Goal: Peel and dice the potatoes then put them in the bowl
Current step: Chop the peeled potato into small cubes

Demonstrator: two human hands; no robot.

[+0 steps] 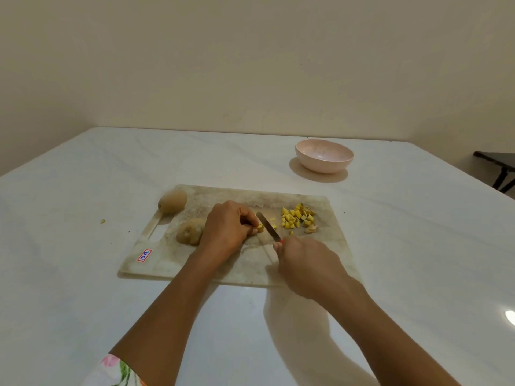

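Observation:
On the marble cutting board (245, 263) my left hand (227, 227) pinches a small yellow potato piece (260, 227) with curled fingers. My right hand (306, 263) grips the red handle of a knife (269, 226), whose blade lies right beside that piece. A pile of yellow potato dice (296, 217) sits at the board's far right. One whole potato (190, 231) lies just left of my left hand, another whole potato (172, 201) at the board's far left corner. The pink bowl (324, 156) stands empty beyond the board, to the right.
The white table (83, 274) stretches around the board. A pale peeler-like handle (153, 225) lies at the board's left edge. A scrap of peel (102, 221) lies left of the board. A dark piece of furniture (498, 168) stands past the table's right edge.

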